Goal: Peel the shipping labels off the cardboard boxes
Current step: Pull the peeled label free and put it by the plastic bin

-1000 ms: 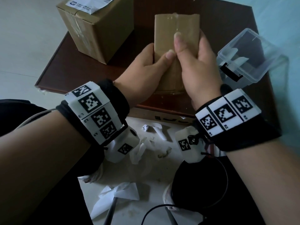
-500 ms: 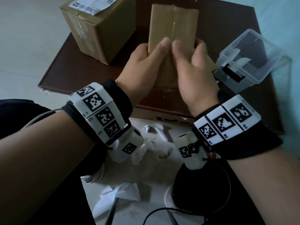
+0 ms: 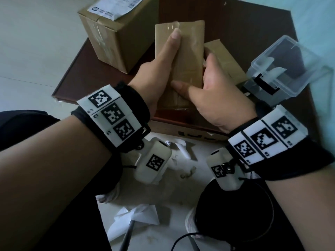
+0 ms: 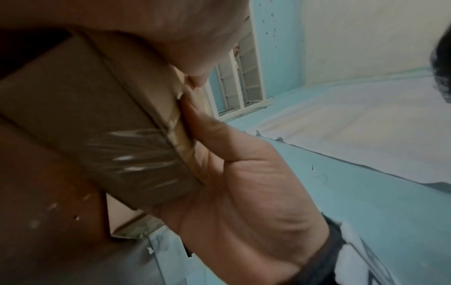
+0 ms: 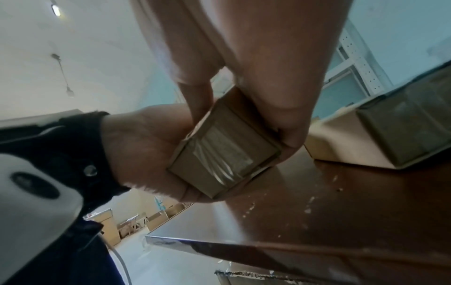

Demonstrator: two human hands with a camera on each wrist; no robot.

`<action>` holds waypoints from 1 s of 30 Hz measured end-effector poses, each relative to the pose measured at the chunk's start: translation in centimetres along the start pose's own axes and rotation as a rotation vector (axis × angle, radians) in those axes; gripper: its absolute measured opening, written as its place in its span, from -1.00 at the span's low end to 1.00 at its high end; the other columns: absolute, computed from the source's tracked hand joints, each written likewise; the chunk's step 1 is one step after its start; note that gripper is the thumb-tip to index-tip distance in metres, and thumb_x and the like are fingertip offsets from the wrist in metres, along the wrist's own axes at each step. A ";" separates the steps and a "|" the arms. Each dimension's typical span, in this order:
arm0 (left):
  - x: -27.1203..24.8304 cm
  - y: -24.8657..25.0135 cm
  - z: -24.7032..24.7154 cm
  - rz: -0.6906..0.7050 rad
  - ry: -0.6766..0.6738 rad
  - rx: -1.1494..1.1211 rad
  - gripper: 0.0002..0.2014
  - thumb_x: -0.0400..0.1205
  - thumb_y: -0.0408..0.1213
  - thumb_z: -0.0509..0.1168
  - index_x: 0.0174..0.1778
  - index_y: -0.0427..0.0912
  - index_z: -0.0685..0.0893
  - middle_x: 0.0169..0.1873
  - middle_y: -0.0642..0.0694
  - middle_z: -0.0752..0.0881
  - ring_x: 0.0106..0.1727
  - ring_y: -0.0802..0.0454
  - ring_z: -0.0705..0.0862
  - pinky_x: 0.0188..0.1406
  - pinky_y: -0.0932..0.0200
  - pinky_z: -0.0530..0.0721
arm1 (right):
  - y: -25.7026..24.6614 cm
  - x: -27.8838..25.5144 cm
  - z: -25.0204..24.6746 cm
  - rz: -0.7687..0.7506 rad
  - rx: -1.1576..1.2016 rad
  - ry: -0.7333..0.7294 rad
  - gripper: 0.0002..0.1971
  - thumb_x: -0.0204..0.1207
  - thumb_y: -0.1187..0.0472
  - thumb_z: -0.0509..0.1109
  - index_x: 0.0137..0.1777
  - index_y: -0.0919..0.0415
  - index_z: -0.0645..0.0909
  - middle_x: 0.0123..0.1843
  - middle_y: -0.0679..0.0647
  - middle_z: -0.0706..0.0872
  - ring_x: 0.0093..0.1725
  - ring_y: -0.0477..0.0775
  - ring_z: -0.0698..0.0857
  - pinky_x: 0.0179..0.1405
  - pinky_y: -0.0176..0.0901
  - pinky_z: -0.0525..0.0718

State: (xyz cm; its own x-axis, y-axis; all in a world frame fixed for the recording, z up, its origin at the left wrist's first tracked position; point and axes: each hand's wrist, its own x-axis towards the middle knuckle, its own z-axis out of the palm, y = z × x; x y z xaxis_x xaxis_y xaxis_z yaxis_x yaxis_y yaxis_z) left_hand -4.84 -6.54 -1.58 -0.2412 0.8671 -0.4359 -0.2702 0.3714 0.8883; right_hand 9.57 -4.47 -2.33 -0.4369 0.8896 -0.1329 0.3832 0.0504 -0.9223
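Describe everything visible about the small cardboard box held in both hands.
The small cardboard box is slim, brown and oblong, held above the dark table. Glossy clear tape crosses its end and runs along its face. No label shows on the visible sides. The left hand grips its left side, index finger along the top face; the right hand clasps its right edge, thumb across the near end.

Taped cardboard box (image 4: 97,123) gripped; right hand (image 4: 244,183) cupping its edge.

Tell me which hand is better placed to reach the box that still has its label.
Probably left. The left hand is on the side of the labelled box; the right hand sits farther away, near the clear container.
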 end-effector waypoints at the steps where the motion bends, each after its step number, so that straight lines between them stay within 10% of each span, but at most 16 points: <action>1: -0.2 0.2 0.1 -0.003 -0.030 -0.001 -0.39 0.59 0.34 0.35 0.17 -0.20 0.76 -0.09 -0.09 0.90 -0.07 -0.03 0.90 0.03 -0.04 0.86 | 0.0 -0.2 0.1 -0.003 0.003 0.029 -0.21 0.74 0.13 0.53 0.81 0.09 0.11 0.55 0.05 0.61 0.43 -0.08 0.72 0.33 -0.09 0.85; 9: -0.6 1.3 0.2 -0.010 -0.238 -0.114 -0.69 0.71 -0.16 0.42 0.12 -0.40 0.74 -0.13 -0.21 0.86 -0.18 -0.03 0.87 0.01 -0.01 0.82 | 0.4 -0.9 0.5 -0.133 0.012 0.241 -0.30 0.81 -0.02 0.42 0.79 0.17 0.18 0.56 0.13 0.65 0.42 -0.02 0.78 0.28 -0.06 0.87; 14: -0.2 0.5 -0.1 -0.009 -0.185 -0.103 -0.45 0.67 0.19 0.37 0.35 -0.20 0.72 0.12 -0.22 0.85 0.12 -0.20 0.86 0.23 -0.25 0.78 | -0.2 -0.5 -0.5 -0.069 -0.073 0.004 -0.38 0.80 0.12 0.46 0.74 0.21 0.29 0.50 0.06 0.68 0.39 -0.18 0.74 0.31 -0.36 0.75; 18: 0.0 -0.2 -0.4 0.015 -0.166 -0.083 -0.30 0.61 0.42 0.24 0.37 -0.12 0.71 0.13 -0.16 0.86 0.14 -0.14 0.86 0.24 -0.19 0.78 | -0.1 -0.6 -0.4 -0.005 -0.175 -0.089 -0.14 0.71 -0.08 0.47 0.87 0.13 0.13 0.66 0.10 0.53 0.60 0.00 0.59 0.67 0.03 0.58; 26: 0.6 -0.5 0.7 0.012 -0.164 -0.125 -0.48 0.59 0.04 0.51 0.26 -0.34 0.72 0.13 -0.25 0.85 0.17 -0.19 0.84 0.30 -0.21 0.75 | -0.4 -1.7 -0.1 -0.002 -0.077 0.259 -0.72 0.89 -0.04 0.25 0.40 0.09 0.32 0.13 -0.03 0.72 -0.16 -0.28 0.79 -0.33 -0.39 0.73; 30: 0.3 -0.7 1.1 -0.046 -0.215 -0.169 -0.42 0.54 -0.03 0.54 0.40 -0.29 0.65 0.22 -0.28 0.81 0.24 -0.26 0.81 0.31 -0.29 0.72 | -0.8 -1.2 -0.8 0.023 -0.121 0.268 -0.63 0.86 -0.16 0.26 0.41 0.09 0.37 0.03 -0.13 0.69 -0.01 -0.04 0.81 -0.09 -0.03 0.86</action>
State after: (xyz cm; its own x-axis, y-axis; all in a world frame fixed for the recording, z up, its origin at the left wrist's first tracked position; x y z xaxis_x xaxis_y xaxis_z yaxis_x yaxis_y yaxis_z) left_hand -3.68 -6.22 -2.19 -0.0270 0.9079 -0.4182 -0.4326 0.3666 0.8237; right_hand 10.38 -5.20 -1.12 -0.2025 0.9785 -0.0382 0.4916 0.0678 -0.8682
